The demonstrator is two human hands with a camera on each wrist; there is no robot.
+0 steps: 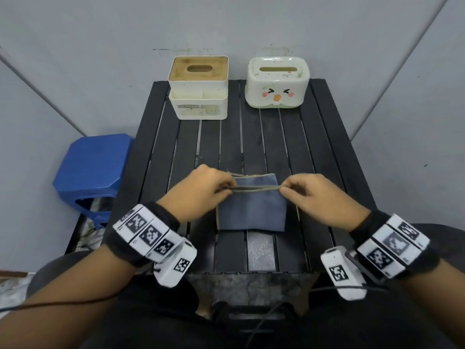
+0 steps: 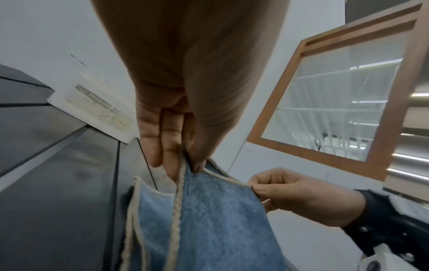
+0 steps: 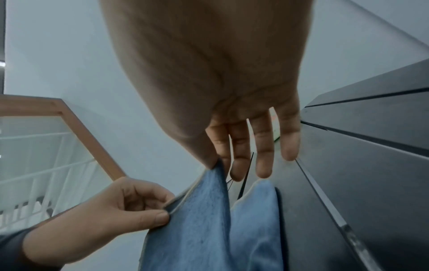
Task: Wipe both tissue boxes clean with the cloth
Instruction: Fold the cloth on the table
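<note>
Your black table point(image 1: 297, 152) stands by a grey wall, a blue stool point(image 1: 93, 170) beside it. Both boxes, wood-top point(image 1: 198, 89) and face point(image 1: 278, 83), sit at the far end. Your left hand point(image 1: 201, 195) and right hand point(image 1: 319, 197) each pinch the blue cloth point(image 1: 251, 210) near you.

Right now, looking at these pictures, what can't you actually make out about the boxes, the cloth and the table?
- Box with wooden lid: label print too small in the head view; the left hand hides most of it in the left wrist view.
- Face box: back and sides face away; the right hand nearly hides it in the right wrist view.
- Cloth: underside hidden by its own fold.
- Table: near edge hidden behind the wrist cameras.
</note>
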